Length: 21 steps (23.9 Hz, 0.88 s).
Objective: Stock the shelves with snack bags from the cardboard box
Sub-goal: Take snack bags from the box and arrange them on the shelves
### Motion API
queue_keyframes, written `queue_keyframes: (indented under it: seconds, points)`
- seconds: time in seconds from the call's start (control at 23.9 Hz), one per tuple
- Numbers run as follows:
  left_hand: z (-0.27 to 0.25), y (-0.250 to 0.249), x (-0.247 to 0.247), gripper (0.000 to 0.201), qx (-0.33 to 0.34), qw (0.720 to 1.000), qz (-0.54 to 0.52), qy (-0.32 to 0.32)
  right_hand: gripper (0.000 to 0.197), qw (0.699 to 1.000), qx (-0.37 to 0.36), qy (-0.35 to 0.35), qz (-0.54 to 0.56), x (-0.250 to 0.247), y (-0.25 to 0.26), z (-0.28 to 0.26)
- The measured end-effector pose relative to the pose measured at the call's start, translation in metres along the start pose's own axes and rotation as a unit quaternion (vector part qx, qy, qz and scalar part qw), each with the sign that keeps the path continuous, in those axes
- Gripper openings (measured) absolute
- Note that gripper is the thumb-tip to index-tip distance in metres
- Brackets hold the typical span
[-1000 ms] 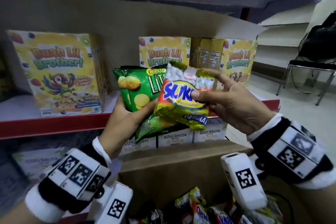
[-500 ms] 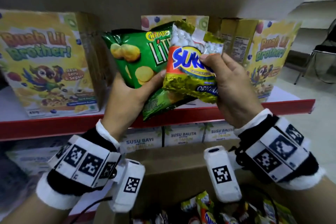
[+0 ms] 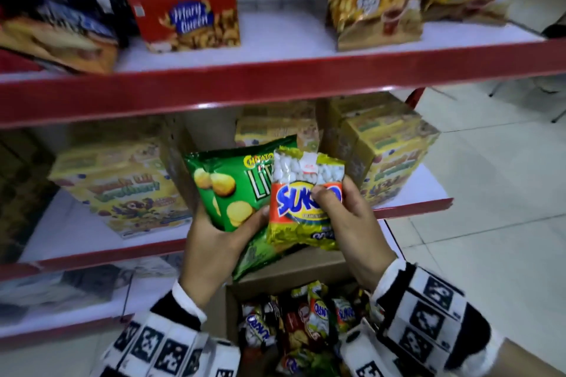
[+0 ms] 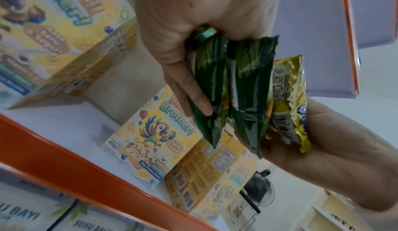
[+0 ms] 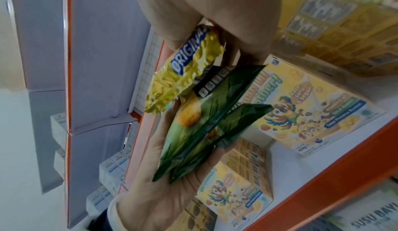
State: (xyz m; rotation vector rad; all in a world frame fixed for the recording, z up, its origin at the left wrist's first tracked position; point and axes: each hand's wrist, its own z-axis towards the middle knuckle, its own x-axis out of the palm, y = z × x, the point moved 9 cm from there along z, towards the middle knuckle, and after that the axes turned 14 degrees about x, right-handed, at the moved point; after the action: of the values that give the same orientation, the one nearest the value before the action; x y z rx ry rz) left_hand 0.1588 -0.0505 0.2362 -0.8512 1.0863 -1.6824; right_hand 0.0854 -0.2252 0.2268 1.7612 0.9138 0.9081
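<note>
Two hands: both held bags above the cardboard box (image 3: 277,277).
Left hand (image 3: 211,242): gripped green chip bags (image 3: 232,190).
Right hand (image 3: 346,220): pinched yellow snack bag (image 3: 303,208).

Left hand (image 3: 214,242): holds the chip bags (image 3: 232,190), two of them side by side in the left wrist view; thumb across the front.
Right hand (image 3: 346,223): just right of the left hand, gripping the peanut bag (image 3: 303,208).
Peanut bag: in front of the chip bags, overlapping their right part, touching them.
Cardboard box (image 3: 275,278): below both hands, more snack bags (image 3: 309,321) inside.
Middle shelf (image 3: 79,236): behind the hands; cereal boxes (image 3: 122,190) standing on it, left of the left hand, behind both hands, and right of the right hand.
Upper shelf (image 3: 275,79): above the hands; biscuit box (image 3: 186,15) up and left, large bags (image 3: 373,3) up and right.
</note>
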Motion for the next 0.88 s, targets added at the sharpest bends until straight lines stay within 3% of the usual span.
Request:
queue_keyframes:
  seconds: [0.13, 0.21, 0.33, 0.42, 0.59, 0.88]
  points:
    - [-0.003, -0.064, 0.018, 0.071, -0.041, 0.999, -0.014, 0.02, 0.011, 0.999, 0.034, -0.014, -0.022, -0.001, 0.058, -0.041]
    - [0.007, -0.128, 0.026, 0.065, -0.07, 0.997, -0.012, 0.025, 0.012, 0.998, 0.058, -0.016, -0.026, 0.002, 0.125, -0.079]
    - [0.024, -0.198, 0.042, 0.068, -0.065, 0.996, -0.027, 0.049, 0.014, 0.997, 0.067, -0.012, -0.042, 0.009, 0.197, -0.113]
    - [0.069, -0.275, 0.053, 0.067, -0.048, 0.996, -0.022, 0.075, 0.017, 0.998, 0.046, -0.016, -0.047, 0.019, 0.292, -0.141]
    - [0.123, -0.361, 0.059, 0.066, 0.001, 0.995, -0.061, 0.08, 0.017, 0.998, -0.024, -0.006, -0.062, 0.042, 0.393, -0.163]
    - [0.157, -0.456, 0.049, 0.05, 0.061, 0.986, -0.069, 0.14, 0.007, 0.991, -0.104, -0.02, -0.084, 0.08, 0.478, -0.202]
